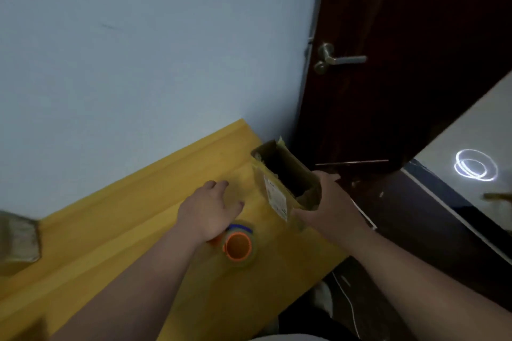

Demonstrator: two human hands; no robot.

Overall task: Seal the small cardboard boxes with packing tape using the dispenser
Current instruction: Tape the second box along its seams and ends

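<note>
We're looking down on a yellow table [116,235] pushed up against a pale blue wall [144,44], its grooved edge running along the wall side. To the right we have a dark brown door [410,63] with a metal lever handle [342,59] pointing right. Further right, a glossy pale surface [471,147] cuts in at an angle, and we catch a bright ring-shaped light reflection [475,165] on it. At the left edge, a blurred greyish-brown object [18,239] sits on the table; we cannot tell what it is. Down on the dark floor, a thin white cable [350,304] trails.
</note>
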